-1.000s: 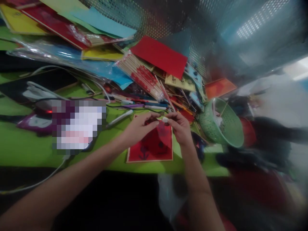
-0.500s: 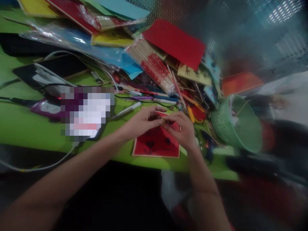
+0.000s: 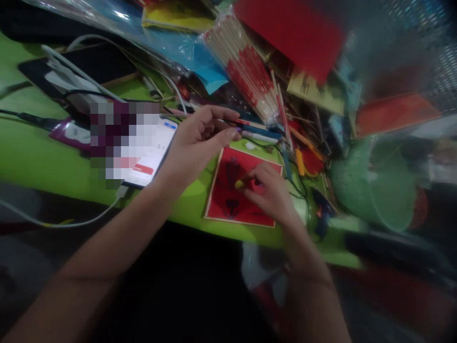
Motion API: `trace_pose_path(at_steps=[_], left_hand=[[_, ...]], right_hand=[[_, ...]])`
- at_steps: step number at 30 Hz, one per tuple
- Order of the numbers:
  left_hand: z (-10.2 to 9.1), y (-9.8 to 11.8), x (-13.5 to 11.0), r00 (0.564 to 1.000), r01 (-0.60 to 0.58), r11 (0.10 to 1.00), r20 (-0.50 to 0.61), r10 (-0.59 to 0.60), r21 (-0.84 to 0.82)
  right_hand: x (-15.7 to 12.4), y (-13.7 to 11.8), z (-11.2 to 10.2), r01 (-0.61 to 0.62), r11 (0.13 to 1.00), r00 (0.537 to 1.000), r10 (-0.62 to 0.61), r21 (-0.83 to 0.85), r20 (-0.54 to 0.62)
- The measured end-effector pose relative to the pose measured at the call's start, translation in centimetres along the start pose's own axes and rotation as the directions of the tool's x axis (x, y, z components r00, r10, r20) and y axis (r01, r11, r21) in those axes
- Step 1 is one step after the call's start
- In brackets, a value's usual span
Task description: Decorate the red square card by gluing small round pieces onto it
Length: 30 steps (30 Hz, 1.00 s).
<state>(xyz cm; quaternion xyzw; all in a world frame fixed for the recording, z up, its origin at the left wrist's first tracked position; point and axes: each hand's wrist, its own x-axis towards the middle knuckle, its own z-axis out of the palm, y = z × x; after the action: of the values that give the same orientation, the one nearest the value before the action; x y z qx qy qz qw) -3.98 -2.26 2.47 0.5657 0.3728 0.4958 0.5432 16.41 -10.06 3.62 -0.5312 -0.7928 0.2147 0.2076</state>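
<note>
On the green table lies a red card (image 3: 215, 205) with a pale edge and dark flower-like shapes. My right hand (image 3: 269, 193) is over its right side, thumb and fingers pinching a small yellow lump (image 3: 239, 184), perhaps clay. My left hand (image 3: 196, 140) hovers above the card's upper left corner, between it and a lit phone (image 3: 143, 178). Its index finger and thumb are stretched out and apart. A purple spot shows by the left thumb tip; I cannot tell whether it is touched or lies behind.
Behind the card lie bundled sticks with red ends (image 3: 246, 71) in clear plastic, a large red sheet (image 3: 293, 33), pens and cables. A green bowl (image 3: 374, 186) stands at the right. At left are a purple power strip (image 3: 71, 136) and a dark tablet-like slab (image 3: 103, 64).
The two hands have come apart from over the card. My left hand moved up and left; the right keeps the yellow lump over the card. The camera view has tilted down.
</note>
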Motion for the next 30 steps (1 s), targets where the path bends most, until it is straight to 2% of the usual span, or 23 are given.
trace_pose_path(at_steps=[4, 10, 15, 21, 30], left_hand=[[0.0, -0.3, 0.0, 0.997, -0.066, 0.996, -0.051, 0.063, -0.052], [0.0, -0.4, 0.1, 0.997, -0.062, 0.997, -0.038, 0.06, -0.048], [0.0, -0.3, 0.1, 0.998, -0.058, 0.997, -0.036, 0.056, -0.053], [0.0, -0.1, 0.0, 0.997, -0.056, 0.996, -0.055, 0.052, -0.076], [0.0, -0.2, 0.0, 0.996, -0.063, 0.986, -0.07, 0.053, -0.156]], right_hand=[[0.1, -0.3, 1.1, -0.063, 0.998, 0.993, 0.065, -0.03, 0.1], [0.1, 0.1, 2.0, -0.091, 0.991, 0.988, 0.102, -0.103, 0.116], [0.1, 0.1, 1.6, -0.081, 0.99, 0.982, 0.099, -0.115, 0.161], [-0.1, 0.0, 1.0, -0.054, 0.997, 0.994, 0.059, -0.052, 0.095], [-0.1, 0.2, 1.8, -0.049, 0.994, 0.992, 0.06, -0.097, 0.113]])
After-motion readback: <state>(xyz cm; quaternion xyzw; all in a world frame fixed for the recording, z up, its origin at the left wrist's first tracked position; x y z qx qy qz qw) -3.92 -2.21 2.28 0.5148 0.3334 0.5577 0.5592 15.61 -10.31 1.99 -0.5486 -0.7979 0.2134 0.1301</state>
